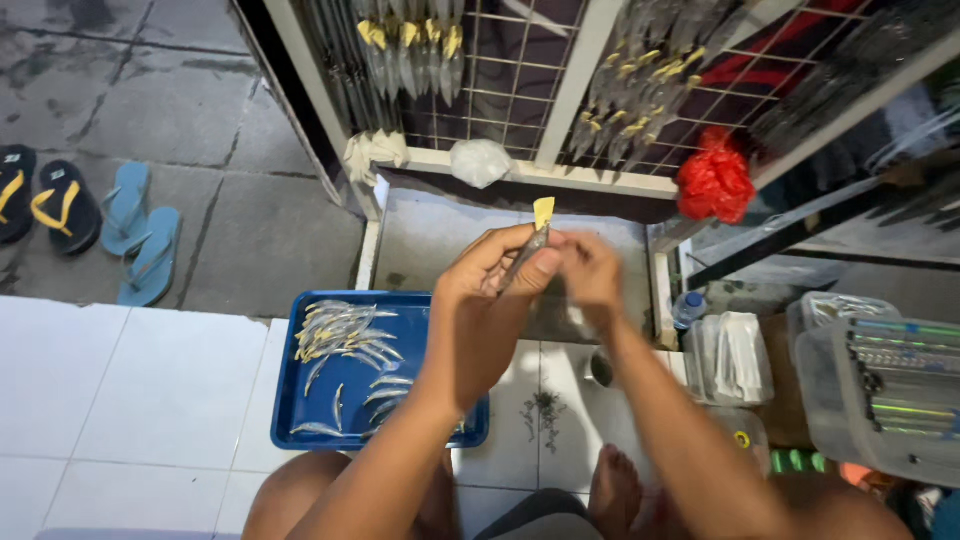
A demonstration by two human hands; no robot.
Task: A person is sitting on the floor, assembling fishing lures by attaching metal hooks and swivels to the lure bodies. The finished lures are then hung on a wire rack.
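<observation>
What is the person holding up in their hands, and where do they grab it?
A thin silver fish-shaped lure with a yellow tip. The left hand pinches its lower body; the right hand touches beside it, too blurred to tell its grip.

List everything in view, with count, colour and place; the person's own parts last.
Slim packet: one, silvery with yellow tab, held between both hands.
Tray: one, blue, on white tiles at left, holding many loose silvery packets.
Wire rack: white frame, top, hung with rows of similar packets.
Bag: one, red, on rack.
Sandals: blue pair, on grey pavement at left.
Clear boxes: several, right.
Left hand: gripping packet.
Right hand: blurred, at packet.
</observation>
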